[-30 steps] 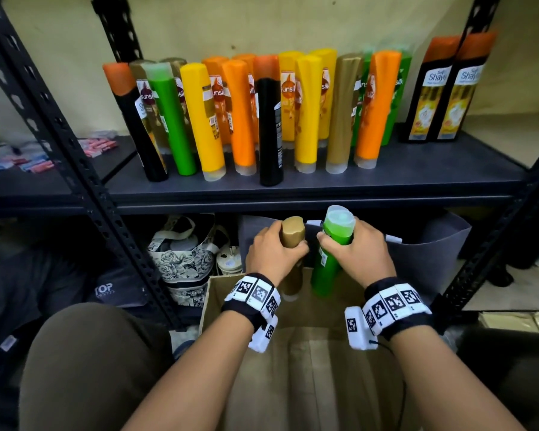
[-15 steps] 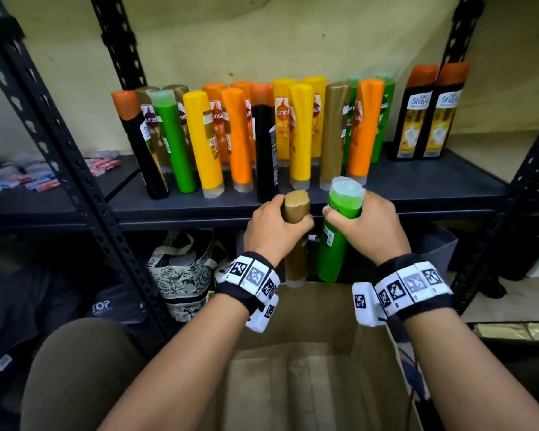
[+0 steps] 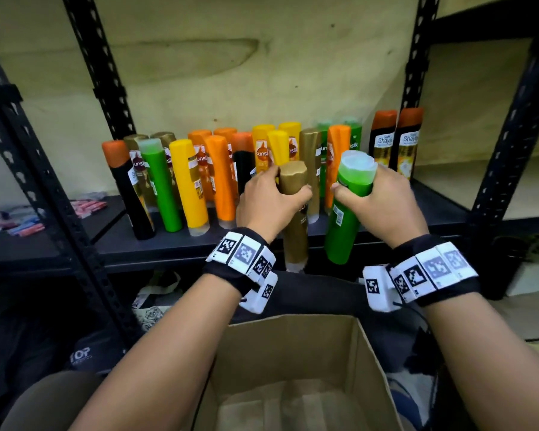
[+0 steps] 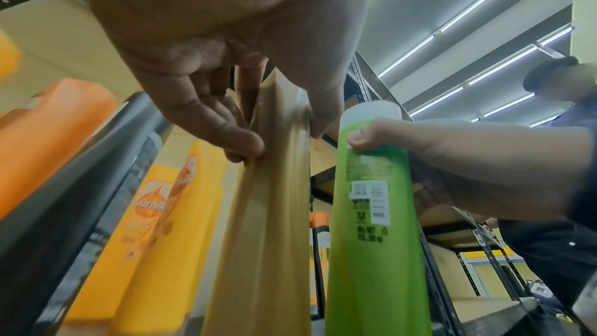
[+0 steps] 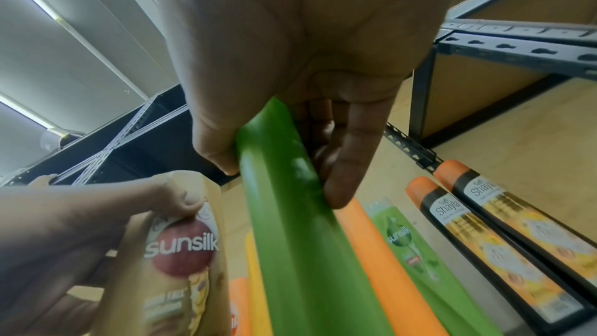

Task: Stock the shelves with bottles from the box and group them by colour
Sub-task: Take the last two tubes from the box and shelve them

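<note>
Gripping: left hand gold bottle, right hand green bottle.

Patterned bag under packets.

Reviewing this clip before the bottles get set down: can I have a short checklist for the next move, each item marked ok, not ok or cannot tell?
1. Left hand grips the gold bottle: ok.
2. Right hand grips the green bottle: ok.
3. Both bottles lifted out of the box: ok.
4. Shelf bottles already grouped by colour: not ok, colours are mixed.
5. Free space on the shelf's right: ok.
6. More bottles left in the box: cannot tell.
</note>
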